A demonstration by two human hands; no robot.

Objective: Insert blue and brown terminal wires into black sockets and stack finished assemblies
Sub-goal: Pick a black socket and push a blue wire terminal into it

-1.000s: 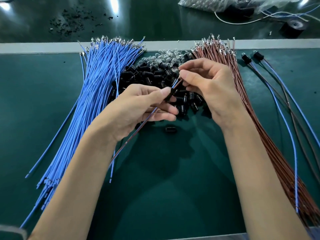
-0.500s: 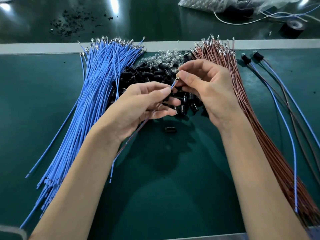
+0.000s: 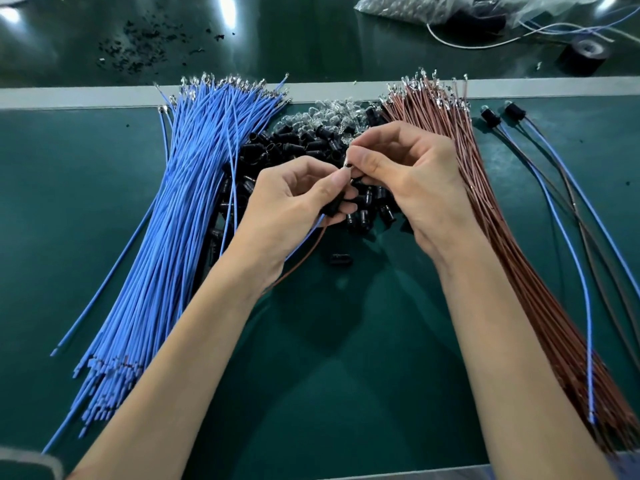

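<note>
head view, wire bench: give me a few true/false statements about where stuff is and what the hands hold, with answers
1. The blue wire bundle lies left of the black socket pile. True.
2. The brown wire bundle lies left of the blue one. False: it lies right of the sockets.
3. The left hand grips a black socket with two wires trailing from it. True.
4. The right hand rests flat on the table. False: it pinches the wire ends above that socket.
5. The finished assemblies lie at the far left. False: they lie at the far right, beyond the brown wires.
</note>
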